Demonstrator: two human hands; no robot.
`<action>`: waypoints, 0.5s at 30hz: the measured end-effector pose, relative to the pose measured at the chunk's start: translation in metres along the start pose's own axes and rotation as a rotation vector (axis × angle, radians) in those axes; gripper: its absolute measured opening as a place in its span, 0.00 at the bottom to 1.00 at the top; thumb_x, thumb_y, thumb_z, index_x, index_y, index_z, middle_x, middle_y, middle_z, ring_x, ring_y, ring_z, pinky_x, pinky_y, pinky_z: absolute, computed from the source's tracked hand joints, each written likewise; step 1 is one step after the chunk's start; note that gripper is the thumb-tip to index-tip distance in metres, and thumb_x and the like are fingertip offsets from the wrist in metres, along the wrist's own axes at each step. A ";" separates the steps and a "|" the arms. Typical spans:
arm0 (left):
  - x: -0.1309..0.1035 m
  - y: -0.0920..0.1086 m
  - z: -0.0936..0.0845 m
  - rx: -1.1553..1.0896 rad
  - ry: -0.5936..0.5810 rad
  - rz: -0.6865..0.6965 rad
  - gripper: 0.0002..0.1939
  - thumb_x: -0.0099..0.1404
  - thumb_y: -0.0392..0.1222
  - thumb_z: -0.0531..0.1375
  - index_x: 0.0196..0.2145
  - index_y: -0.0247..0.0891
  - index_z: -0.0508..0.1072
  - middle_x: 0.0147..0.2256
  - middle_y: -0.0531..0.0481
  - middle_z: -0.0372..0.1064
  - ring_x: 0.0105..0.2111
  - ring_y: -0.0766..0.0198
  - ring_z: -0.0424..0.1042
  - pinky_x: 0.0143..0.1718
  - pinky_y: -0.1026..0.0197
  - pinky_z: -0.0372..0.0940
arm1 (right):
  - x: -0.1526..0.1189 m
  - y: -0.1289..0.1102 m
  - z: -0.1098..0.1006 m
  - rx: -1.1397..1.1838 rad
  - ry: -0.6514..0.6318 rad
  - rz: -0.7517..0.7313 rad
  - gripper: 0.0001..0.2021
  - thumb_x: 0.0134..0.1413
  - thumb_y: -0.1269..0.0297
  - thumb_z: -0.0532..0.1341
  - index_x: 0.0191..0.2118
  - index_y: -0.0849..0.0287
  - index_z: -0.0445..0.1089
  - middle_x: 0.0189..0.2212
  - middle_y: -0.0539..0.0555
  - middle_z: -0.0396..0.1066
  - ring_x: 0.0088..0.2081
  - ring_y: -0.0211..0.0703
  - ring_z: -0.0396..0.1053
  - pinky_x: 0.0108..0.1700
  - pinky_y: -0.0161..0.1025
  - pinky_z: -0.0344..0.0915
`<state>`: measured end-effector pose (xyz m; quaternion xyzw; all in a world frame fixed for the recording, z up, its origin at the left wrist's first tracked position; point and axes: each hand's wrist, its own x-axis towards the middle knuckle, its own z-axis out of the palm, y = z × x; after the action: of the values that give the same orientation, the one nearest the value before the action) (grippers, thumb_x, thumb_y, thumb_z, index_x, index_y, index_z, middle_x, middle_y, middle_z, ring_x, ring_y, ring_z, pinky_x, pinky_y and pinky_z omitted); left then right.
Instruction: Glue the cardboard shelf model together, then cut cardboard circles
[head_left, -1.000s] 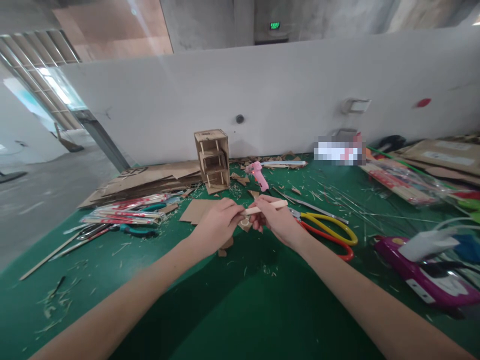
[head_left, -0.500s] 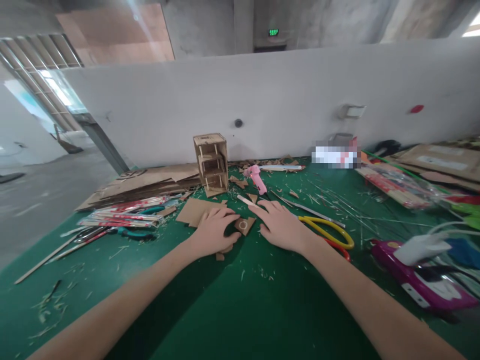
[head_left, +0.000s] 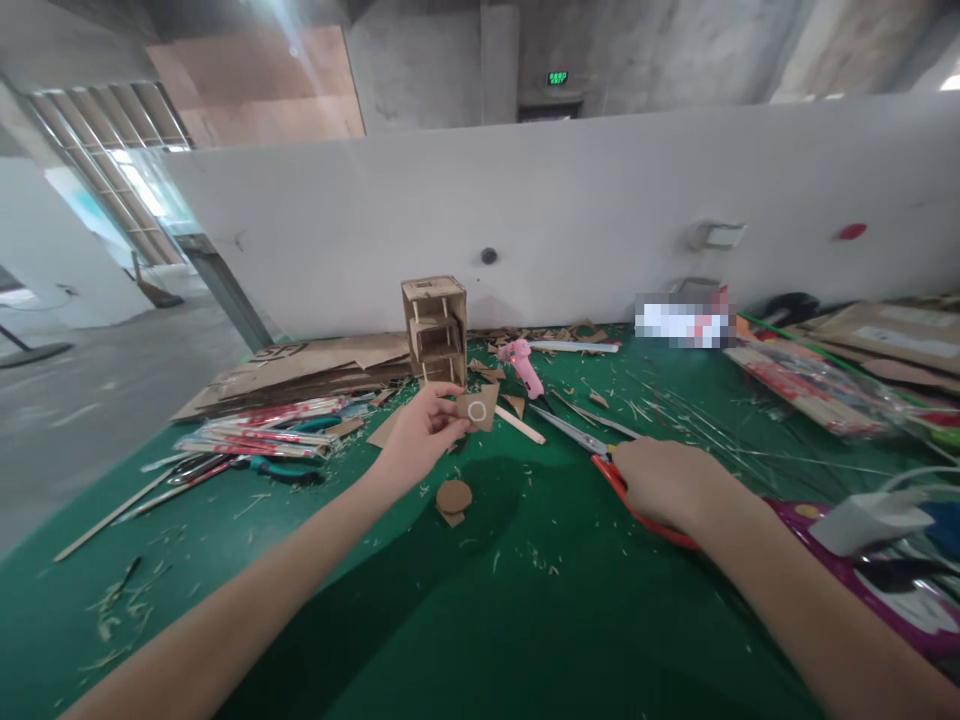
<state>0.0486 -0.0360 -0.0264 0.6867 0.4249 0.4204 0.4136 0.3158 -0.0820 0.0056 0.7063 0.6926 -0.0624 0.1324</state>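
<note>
Between the thumb and fingers of my left hand is a small cardboard piece with a white ring drawn on it, raised above the table. My right hand is closed on the red-handled scissors, whose grey blades point to the upper left. A round cardboard disc lies on a smaller scrap below my left hand. Just right of the marked piece, a pale wooden stick rests on the green table. Behind it is a pink glue gun.
An open-fronted cardboard shelf tower stands at the back. Wrapped sticks and teal-handled pliers lie left, beside stacked cardboard. A purple power strip with cables sits at the right edge.
My left hand has lifted the marked cardboard off the table. My right hand has moved right, away from the stick, and taken hold of the scissors. The round disc is now uncovered.
</note>
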 end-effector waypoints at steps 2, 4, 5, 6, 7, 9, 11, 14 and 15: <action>0.000 0.003 0.001 -0.081 0.059 -0.014 0.17 0.62 0.42 0.60 0.47 0.40 0.61 0.38 0.47 0.74 0.39 0.61 0.75 0.40 0.58 0.69 | 0.000 0.003 0.006 -0.008 0.047 0.025 0.10 0.43 0.79 0.58 0.31 0.60 0.72 0.34 0.64 0.74 0.35 0.59 0.75 0.28 0.42 0.62; -0.001 0.006 0.001 -0.118 0.096 -0.028 0.19 0.61 0.42 0.61 0.48 0.40 0.62 0.37 0.48 0.74 0.37 0.62 0.75 0.38 0.60 0.68 | 0.003 0.010 0.013 -0.012 0.105 0.054 0.09 0.46 0.77 0.57 0.33 0.61 0.72 0.37 0.66 0.73 0.38 0.61 0.74 0.28 0.43 0.62; -0.001 0.008 0.001 -0.134 0.109 -0.034 0.19 0.61 0.42 0.62 0.48 0.40 0.62 0.36 0.49 0.73 0.36 0.62 0.75 0.37 0.60 0.68 | 0.005 0.014 0.017 0.019 0.076 0.048 0.08 0.46 0.77 0.57 0.31 0.60 0.71 0.34 0.64 0.73 0.34 0.58 0.74 0.27 0.42 0.61; -0.002 0.010 0.001 -0.153 0.124 -0.040 0.20 0.60 0.42 0.62 0.49 0.41 0.63 0.35 0.50 0.73 0.35 0.63 0.75 0.36 0.61 0.68 | 0.007 0.018 0.020 0.044 0.055 0.033 0.07 0.46 0.77 0.57 0.29 0.60 0.70 0.32 0.63 0.73 0.32 0.56 0.74 0.26 0.41 0.60; -0.003 0.013 0.001 -0.177 0.141 -0.051 0.20 0.60 0.42 0.62 0.49 0.41 0.63 0.35 0.50 0.72 0.35 0.63 0.74 0.36 0.60 0.69 | 0.010 0.021 0.023 0.060 0.044 0.017 0.07 0.46 0.77 0.57 0.28 0.59 0.69 0.31 0.62 0.73 0.30 0.54 0.74 0.26 0.40 0.59; -0.004 0.018 0.001 -0.229 0.182 -0.070 0.20 0.60 0.41 0.62 0.49 0.41 0.64 0.35 0.51 0.69 0.36 0.63 0.74 0.39 0.59 0.70 | 0.014 0.028 0.028 0.096 0.019 -0.009 0.05 0.45 0.75 0.60 0.27 0.58 0.67 0.30 0.59 0.73 0.29 0.51 0.73 0.24 0.38 0.56; -0.004 0.021 0.002 -0.264 0.213 -0.075 0.19 0.59 0.40 0.62 0.48 0.40 0.64 0.35 0.52 0.68 0.36 0.64 0.74 0.40 0.57 0.71 | 0.015 0.031 0.031 0.122 0.010 -0.012 0.05 0.44 0.73 0.61 0.30 0.58 0.66 0.30 0.58 0.73 0.26 0.49 0.72 0.22 0.37 0.54; -0.004 0.022 0.003 -0.283 0.230 -0.052 0.18 0.59 0.40 0.63 0.46 0.41 0.63 0.34 0.54 0.68 0.34 0.66 0.74 0.39 0.57 0.71 | 0.011 0.033 0.030 0.110 0.128 -0.016 0.08 0.46 0.71 0.61 0.35 0.61 0.66 0.32 0.60 0.73 0.29 0.50 0.73 0.24 0.38 0.53; -0.004 0.021 0.003 -0.289 0.230 -0.041 0.18 0.59 0.40 0.63 0.45 0.42 0.62 0.34 0.54 0.68 0.35 0.65 0.74 0.39 0.57 0.71 | 0.009 0.032 0.029 0.098 0.184 -0.006 0.08 0.48 0.70 0.60 0.36 0.61 0.65 0.32 0.61 0.73 0.30 0.52 0.73 0.25 0.39 0.54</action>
<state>0.0549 -0.0464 -0.0088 0.5587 0.4184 0.5444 0.4651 0.3512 -0.0819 -0.0215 0.7125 0.7002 -0.0315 0.0330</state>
